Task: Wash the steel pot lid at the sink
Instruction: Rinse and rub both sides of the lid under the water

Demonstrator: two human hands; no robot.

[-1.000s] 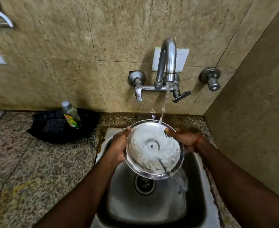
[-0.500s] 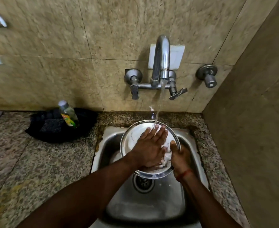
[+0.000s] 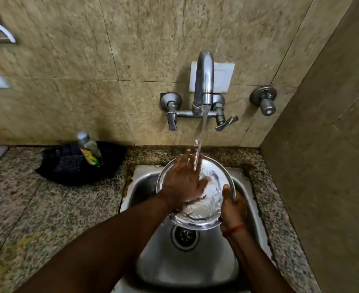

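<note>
A round steel pot lid (image 3: 208, 206) is held tilted over the steel sink (image 3: 187, 267), its inner side facing me. Water runs from the wall tap (image 3: 204, 81) onto the lid's far part. My right hand (image 3: 233, 206) grips the lid's right rim, thumb on the inside. My left hand (image 3: 182, 180) lies flat on the lid's left half with its fingers spread, covering that part. A red thread is around my right wrist.
A black bowl (image 3: 111, 163) on the granite counter (image 3: 36, 218) left of the sink holds a scrub pad (image 3: 68, 163) and a small bottle (image 3: 89, 150) of green liquid. A second wall valve (image 3: 264, 100) sits right of the tap. A tiled wall closes the right side.
One second ago both hands held the lid's rim. My left hand then came onto the lid's face and has slid toward its left and far side; my right hand shifted down the right rim.
</note>
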